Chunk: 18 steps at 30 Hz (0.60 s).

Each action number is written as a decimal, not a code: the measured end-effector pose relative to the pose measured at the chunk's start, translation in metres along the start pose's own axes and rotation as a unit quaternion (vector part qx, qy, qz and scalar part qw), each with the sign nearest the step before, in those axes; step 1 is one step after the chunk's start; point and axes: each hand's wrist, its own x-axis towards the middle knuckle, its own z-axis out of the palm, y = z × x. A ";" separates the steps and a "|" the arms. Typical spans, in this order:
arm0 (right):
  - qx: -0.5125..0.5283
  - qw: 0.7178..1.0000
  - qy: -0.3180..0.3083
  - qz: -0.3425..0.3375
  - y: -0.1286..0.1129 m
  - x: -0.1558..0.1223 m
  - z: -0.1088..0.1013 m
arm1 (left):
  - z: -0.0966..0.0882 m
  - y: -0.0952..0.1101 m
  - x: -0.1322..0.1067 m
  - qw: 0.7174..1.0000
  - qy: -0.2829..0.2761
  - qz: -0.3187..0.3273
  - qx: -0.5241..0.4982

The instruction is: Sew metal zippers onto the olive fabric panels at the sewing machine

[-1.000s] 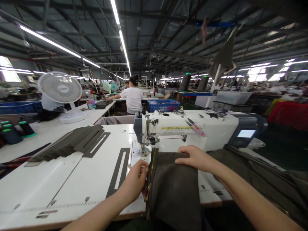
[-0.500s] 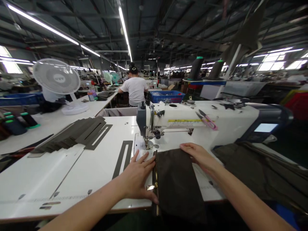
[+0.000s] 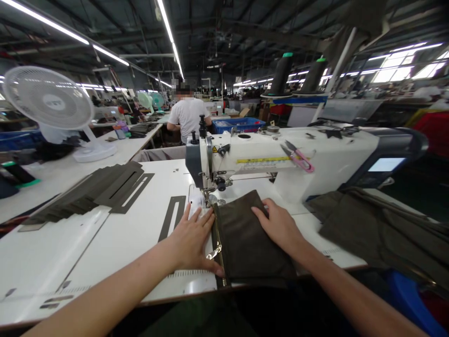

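A dark olive fabric piece point(image 3: 245, 236) with a brass zipper point(image 3: 216, 243) along its left edge lies on the white table, its far end under the presser foot of the white sewing machine point(image 3: 280, 161). My left hand point(image 3: 192, 236) lies flat and open, fingers spread, beside the zipper and touching its edge. Resting flat on top of the fabric is my right hand point(image 3: 278, 227), fingers stretched toward the needle.
A fanned stack of dark slotted fabric strips point(image 3: 94, 189) and one single strip point(image 3: 171, 217) lie left. Pink-handled snips point(image 3: 296, 157) rest on the machine. More olive cloth point(image 3: 379, 229) piles at right. A white fan point(image 3: 49, 105) stands far left. A person in a white shirt point(image 3: 187, 117) sits ahead.
My left hand went from pinching the zipper edge to lying flat beside it. The fabric slid forward under the presser foot, and my right hand moved onto the middle of the cloth.
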 end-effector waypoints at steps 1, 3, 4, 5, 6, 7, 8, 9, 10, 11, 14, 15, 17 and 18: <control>-0.003 1.000 0.010 -0.008 0.001 -0.003 0.000 | -0.001 0.001 0.001 1.000 -0.014 -0.006 0.003; -0.041 0.998 0.019 -0.032 0.003 -0.009 0.001 | -0.004 0.002 0.004 0.999 -0.032 -0.013 0.012; -0.072 0.996 0.014 -0.044 0.004 -0.011 0.001 | -0.004 0.003 0.005 0.999 -0.036 -0.014 0.018; -0.106 0.993 0.003 -0.055 0.005 -0.013 0.002 | -0.004 0.003 0.006 0.999 -0.036 -0.014 0.023; -0.136 0.989 -0.005 -0.065 0.005 -0.014 0.001 | -0.004 0.003 0.007 0.999 -0.037 -0.013 0.027; -0.162 0.984 -0.001 -0.076 0.003 -0.014 0.000 | -0.004 0.003 0.008 0.999 -0.038 -0.012 0.030; -0.181 0.979 0.016 -0.090 0.000 -0.014 -0.002 | -0.004 0.003 0.008 0.999 -0.041 -0.011 0.031; -0.189 0.975 0.045 -0.109 -0.006 -0.015 -0.005 | -0.004 0.003 0.008 0.998 -0.046 -0.010 0.032; -0.183 0.970 0.078 -0.139 -0.013 -0.015 -0.007 | -0.003 0.003 0.008 0.998 -0.051 -0.009 0.032; -0.162 0.965 0.105 -0.180 -0.021 -0.015 -0.008 | -0.003 0.003 0.008 0.998 -0.057 -0.009 0.032; -0.045 0.942 0.081 -0.321 -0.044 -0.018 0.002 | 0.001 0.002 0.007 0.998 -0.055 -0.012 0.028; -0.013 0.937 0.046 -0.347 -0.048 -0.019 0.009 | 0.002 0.002 0.007 0.998 -0.050 -0.013 0.025; 0.030 0.932 -0.021 -0.360 -0.051 -0.020 0.025 | 0.005 0.000 0.007 0.999 -0.041 -0.013 0.018; 0.049 0.933 -0.042 -0.354 -0.049 -0.020 0.032 | 0.006 -0.001 0.007 0.999 -0.037 -0.012 0.013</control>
